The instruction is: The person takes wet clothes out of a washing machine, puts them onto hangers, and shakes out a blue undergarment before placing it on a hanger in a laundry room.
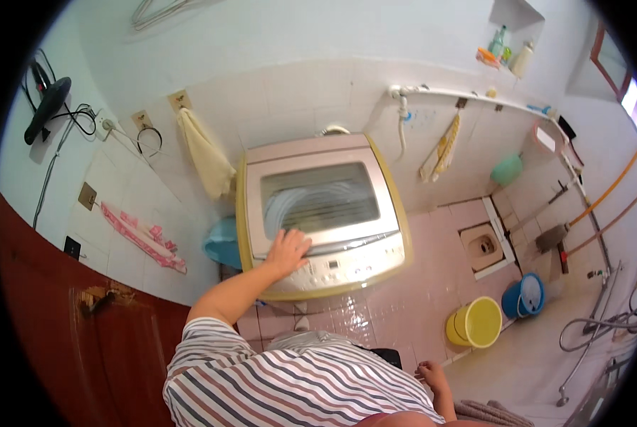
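Note:
A top-loading washing machine (322,206) with a pinkish-silver top and yellowish sides stands in front of me. Its lid, with a see-through window (318,199), is down. My left hand (288,252) lies with spread fingers on the lid's front edge, beside the control panel (354,267). Low at my right side hangs my right hand (431,373), away from the machine. Its fingers are loosely bent, and I see nothing in them.
A yellow bucket (483,322) and a blue bucket (531,293) stand on the tiled floor at right, near a squat toilet (481,246). A light-blue basin (222,240) sits left of the machine. A reddish-brown door (48,299) is at near left.

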A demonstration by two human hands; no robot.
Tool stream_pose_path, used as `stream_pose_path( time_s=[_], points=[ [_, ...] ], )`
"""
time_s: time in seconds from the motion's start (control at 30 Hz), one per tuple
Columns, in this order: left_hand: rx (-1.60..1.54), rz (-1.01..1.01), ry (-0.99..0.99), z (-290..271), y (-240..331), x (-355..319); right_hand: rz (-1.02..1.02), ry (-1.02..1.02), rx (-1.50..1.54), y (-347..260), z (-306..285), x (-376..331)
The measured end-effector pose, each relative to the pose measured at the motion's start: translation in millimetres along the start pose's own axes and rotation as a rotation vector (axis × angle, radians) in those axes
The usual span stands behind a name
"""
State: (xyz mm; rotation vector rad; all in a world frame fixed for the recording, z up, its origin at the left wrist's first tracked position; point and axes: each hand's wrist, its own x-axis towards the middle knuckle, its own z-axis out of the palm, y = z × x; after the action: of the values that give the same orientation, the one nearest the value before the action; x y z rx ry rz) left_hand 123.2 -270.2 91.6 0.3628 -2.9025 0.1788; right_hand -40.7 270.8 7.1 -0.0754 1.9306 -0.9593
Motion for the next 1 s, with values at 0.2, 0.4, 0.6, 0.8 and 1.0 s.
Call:
stream_pose_path(
  time_s=[0.2, 0.4, 0.6, 0.8, 1.0],
  points=[
    [-0.033, 0.205, 0.116, 6, -36, -2, -0.028, -0.124, -0.27, -91, 52, 16],
    [-0.102, 0.399, 0.229, 6, -49, 12, -0.065, -0.149, -0.374, -154, 96, 70],
    [-0.192, 0.449, 0.364, -26, -61, 24, -0.207, -0.188, -0.615, -234, 113, 83],
    [-0.173, 0.38, 0.482, -156, -96, 70, -0.191, -0.098, -0.69, -263, 90, 95],
    [0.014, 0.112, 0.457, -201, -177, 142, -0.304, -0.184, -0.651, -250, 68, 143]
  ],
)
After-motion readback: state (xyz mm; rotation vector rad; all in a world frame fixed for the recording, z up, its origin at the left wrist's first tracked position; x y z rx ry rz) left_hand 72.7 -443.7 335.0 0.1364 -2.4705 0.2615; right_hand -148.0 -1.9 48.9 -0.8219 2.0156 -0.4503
